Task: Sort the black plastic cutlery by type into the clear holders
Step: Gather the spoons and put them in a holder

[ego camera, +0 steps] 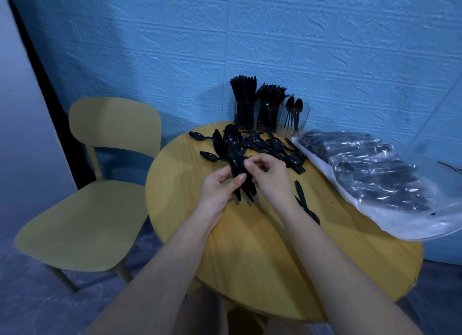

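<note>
With two holders (246, 114) already packed and the spoon holder (295, 119) nearly empty, the left hand (217, 187) grips a bundle of spoons (233, 147) above the table (250, 247), the right hand (268, 174) pinching it, while a loose pile (277, 147) remains.

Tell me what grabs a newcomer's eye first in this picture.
Dead centre, the left hand grips a bundle of black spoons above the round yellow table, while the right hand pinches at the handles. Behind it, loose spoons lie scattered before three clear holders at the far edge. A clear plastic bag of cutlery lies on the right.
</note>
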The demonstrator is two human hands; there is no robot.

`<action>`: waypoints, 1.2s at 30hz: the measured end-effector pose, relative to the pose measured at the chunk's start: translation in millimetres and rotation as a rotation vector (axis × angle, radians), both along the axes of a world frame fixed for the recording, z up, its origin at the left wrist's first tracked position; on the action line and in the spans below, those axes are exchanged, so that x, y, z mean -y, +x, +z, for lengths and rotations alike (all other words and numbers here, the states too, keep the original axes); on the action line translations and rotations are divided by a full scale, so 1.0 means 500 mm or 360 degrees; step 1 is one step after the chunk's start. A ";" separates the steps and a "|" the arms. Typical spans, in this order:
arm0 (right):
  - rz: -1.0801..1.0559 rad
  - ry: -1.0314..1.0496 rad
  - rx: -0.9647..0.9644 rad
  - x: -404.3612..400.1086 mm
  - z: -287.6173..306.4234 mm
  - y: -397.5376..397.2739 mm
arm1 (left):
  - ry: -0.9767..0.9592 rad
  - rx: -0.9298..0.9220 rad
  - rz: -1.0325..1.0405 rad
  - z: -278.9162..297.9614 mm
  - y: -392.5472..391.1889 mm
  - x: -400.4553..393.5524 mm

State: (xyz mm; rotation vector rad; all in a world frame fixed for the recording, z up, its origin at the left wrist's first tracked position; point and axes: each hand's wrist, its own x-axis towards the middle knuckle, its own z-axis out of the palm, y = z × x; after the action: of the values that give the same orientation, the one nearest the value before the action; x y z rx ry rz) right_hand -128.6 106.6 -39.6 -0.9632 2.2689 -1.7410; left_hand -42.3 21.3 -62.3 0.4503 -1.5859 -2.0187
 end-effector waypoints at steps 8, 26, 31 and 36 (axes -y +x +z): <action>0.0040 0.0036 -0.0061 0.001 -0.001 -0.005 | 0.0035 0.0012 -0.0071 -0.003 -0.004 0.000; -0.0317 0.1637 -0.0104 -0.143 0.035 -0.119 | 0.0330 0.0065 -0.0204 0.011 0.003 -0.015; -0.0284 0.1784 -0.0077 -0.131 0.053 -0.100 | 0.0322 0.0070 -0.0230 0.010 0.014 -0.020; -0.0280 0.1414 -0.0031 -0.142 0.066 -0.111 | 0.0399 0.0064 -0.0256 0.011 0.022 -0.019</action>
State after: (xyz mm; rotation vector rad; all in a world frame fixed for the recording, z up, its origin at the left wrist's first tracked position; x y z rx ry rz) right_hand -184.2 177.7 -6.6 -0.5836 2.7490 -0.5733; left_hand -31.3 30.8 -56.8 0.4715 -1.4373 -2.3586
